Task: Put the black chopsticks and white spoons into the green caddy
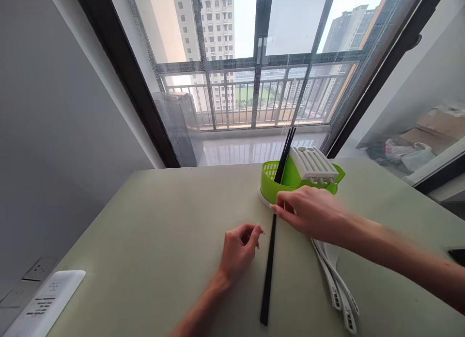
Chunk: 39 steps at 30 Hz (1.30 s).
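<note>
A pair of black chopsticks (269,274) extends along the table toward the utensil holder. At their far, thinner end, my right hand (308,208) has its fingers closed, and the tips hide that end. Just left of the chopsticks, my left hand (240,247) is curled with thumb and fingers drawn together; nothing shows in it. Behind my right hand stands a green and white utensil holder (269,185), partly covered by the hand. More black chopsticks (285,155) lean upright in its left basket. White spoons (332,274) lie below my right forearm, their upper ends partly hidden.
The pale table (174,230) reaches to a large window. A white power strip (51,298) lies at the near left corner. A dark object (457,256) sits at the right edge. Beyond the glass are bags and boxes (417,138).
</note>
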Tool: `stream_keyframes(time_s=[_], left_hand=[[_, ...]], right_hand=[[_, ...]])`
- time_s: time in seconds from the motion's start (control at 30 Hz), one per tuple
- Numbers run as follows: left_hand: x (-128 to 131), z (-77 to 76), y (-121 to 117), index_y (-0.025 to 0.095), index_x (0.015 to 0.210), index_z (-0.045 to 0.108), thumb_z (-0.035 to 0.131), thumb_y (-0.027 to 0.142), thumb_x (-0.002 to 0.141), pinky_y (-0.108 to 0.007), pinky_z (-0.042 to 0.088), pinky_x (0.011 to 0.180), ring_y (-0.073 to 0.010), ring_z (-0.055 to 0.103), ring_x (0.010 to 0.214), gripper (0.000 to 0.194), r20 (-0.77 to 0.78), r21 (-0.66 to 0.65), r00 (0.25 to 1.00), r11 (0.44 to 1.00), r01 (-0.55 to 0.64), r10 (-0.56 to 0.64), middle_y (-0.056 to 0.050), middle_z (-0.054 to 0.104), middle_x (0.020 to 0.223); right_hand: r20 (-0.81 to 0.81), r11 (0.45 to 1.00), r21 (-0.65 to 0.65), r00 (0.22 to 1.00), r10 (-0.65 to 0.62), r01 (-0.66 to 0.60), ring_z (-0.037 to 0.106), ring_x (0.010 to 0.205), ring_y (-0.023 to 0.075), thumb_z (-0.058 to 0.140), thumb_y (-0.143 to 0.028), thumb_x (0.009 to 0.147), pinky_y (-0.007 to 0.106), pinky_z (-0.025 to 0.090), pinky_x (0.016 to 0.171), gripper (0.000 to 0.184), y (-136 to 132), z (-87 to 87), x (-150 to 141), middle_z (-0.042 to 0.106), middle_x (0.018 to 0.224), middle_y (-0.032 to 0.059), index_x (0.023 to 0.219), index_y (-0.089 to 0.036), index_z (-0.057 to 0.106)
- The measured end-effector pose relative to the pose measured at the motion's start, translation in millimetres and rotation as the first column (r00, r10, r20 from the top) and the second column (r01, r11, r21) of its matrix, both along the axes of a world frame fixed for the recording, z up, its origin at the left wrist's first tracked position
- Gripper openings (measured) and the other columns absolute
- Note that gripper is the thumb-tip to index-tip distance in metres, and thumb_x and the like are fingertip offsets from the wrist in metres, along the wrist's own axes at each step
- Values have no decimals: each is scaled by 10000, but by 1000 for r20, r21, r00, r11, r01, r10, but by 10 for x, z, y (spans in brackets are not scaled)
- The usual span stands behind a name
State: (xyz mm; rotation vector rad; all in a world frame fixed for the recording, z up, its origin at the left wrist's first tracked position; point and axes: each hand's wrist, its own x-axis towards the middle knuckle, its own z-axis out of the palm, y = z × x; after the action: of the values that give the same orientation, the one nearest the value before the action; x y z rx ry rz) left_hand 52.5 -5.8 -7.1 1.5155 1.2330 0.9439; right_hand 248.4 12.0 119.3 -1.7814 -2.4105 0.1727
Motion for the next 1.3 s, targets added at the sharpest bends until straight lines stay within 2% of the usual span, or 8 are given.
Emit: stream_keyframes(time_s=[0.1, 0.2, 0.3, 0.37, 0.53, 0.7, 0.9, 1.3], left_hand=[[-13, -14, 18, 170, 900, 780, 572, 580, 931, -209, 376, 495, -100, 475, 493, 461, -13, 26, 998, 998, -65, 66, 23, 565, 567], [-19, -32, 23, 172, 896, 778, 568, 580, 933, -212, 379, 501, -101, 478, 498, 461, -22, 26, 998, 997, -66, 67, 26, 563, 570], [-15, -37, 20, 171, 871, 771, 571, 566, 936, -212, 383, 509, -100, 482, 502, 447, -27, 24, 998, 998, -55, 56, 26, 568, 566], [-12, -34, 18, 169, 873, 773, 574, 552, 938, -213, 382, 507, -100, 478, 502, 437, -29, 28, 998, 998, -55, 56, 24, 566, 562], [-7, -15, 13, 165, 918, 786, 570, 531, 945, -214, 377, 505, -98, 466, 505, 426, -37, 27, 998, 998, -50, 51, 22, 565, 570], [-2, 7, 22, 159, 880, 790, 580, 518, 937, -216, 366, 499, -97, 457, 503, 420, -40, 35, 998, 998, -51, 52, 19, 563, 564], [1, 16, 25, 157, 884, 788, 577, 524, 935, -219, 374, 509, -102, 470, 513, 427, -40, 29, 998, 999, -38, 39, 18, 573, 573], [-5, -16, 18, 162, 901, 783, 569, 518, 945, -215, 371, 505, -97, 459, 506, 418, -40, 39, 999, 999, -32, 34, 24, 568, 575]], right_hand=[[141, 985, -160, 989, -35, 57, 726, 708, 251, 460, -418, 1013, 284, 326, 537, 405, -112, -298, -74, 743, 761, 94, 777, -205, 711], [201, 959, -262, 978, -55, 108, 756, 811, 313, 384, -450, 1047, 315, 422, 592, 507, -185, -552, -145, 773, 867, 152, 840, -178, 758], [239, 945, -294, 968, -71, 142, 763, 824, 341, 322, -515, 1055, 346, 483, 616, 615, -231, -720, -221, 776, 880, 196, 875, -155, 786], [244, 940, -303, 966, -84, 158, 766, 850, 339, 339, -511, 1053, 346, 502, 635, 602, -238, -785, -273, 777, 890, 205, 907, -140, 790], [182, 937, -316, 979, -95, 149, 755, 930, 344, 395, -354, 1036, 351, 509, 661, 442, -188, -820, -399, 777, 1009, 194, 1038, -95, 753], [163, 925, -340, 980, -118, 168, 741, 983, 325, 436, -255, 988, 335, 496, 700, 346, -130, -782, -517, 769, 1061, 184, 1051, -86, 731], [188, 909, -371, 974, -125, 188, 740, 1002, 336, 447, -291, 995, 339, 499, 716, 353, -64, -807, -530, 761, 1082, 197, 1086, -88, 721], [144, 915, -362, 980, -137, 181, 742, 984, 339, 468, -268, 967, 343, 491, 718, 315, -55, -897, -478, 767, 1043, 197, 1052, -93, 715]])
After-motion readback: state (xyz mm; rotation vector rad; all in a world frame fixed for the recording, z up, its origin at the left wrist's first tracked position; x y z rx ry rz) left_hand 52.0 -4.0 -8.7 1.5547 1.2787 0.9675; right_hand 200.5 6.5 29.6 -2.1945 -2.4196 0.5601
